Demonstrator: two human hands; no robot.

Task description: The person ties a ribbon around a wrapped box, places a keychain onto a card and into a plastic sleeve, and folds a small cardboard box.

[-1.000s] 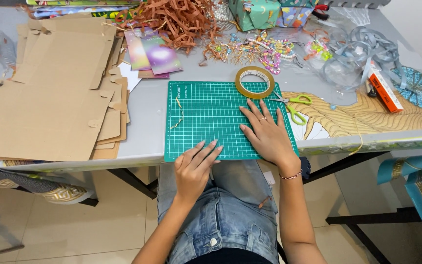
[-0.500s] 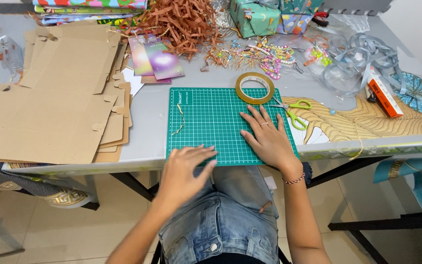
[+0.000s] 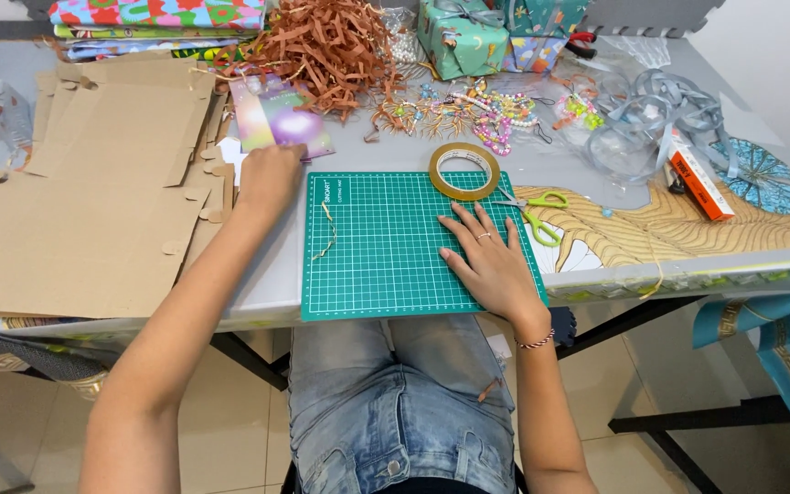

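Since half a second ago, the left hand has left the near edge of the green cutting mat and reached forward to the shiny iridescent card beyond the mat's far left corner; the right hand has stayed flat on the mat.

From the head view, the left hand's fingers curl down onto the near edge of the card, but whether its grip is closed on the card or only touching it I cannot tell. The right hand holds nothing, its fingers spread apart and pressed on the mat's right half. The mat lies at the counter's near edge, its front border just overhanging, and most of its left half is open surface, crossed only by a thin strand of string.

A roll of clear tape sits at the mat's far right corner, with green-handled scissors just beside it on a tan patterned sheet. A narrow orange and white box lies further right, next to a tangle of grey ribbon.

Flat brown cardboard pieces fill the left side of the counter, close against the left forearm. Behind the card lies a heap of shredded brown paper, and wrapped teal gift boxes and strings of coloured beads crowd the far edge.
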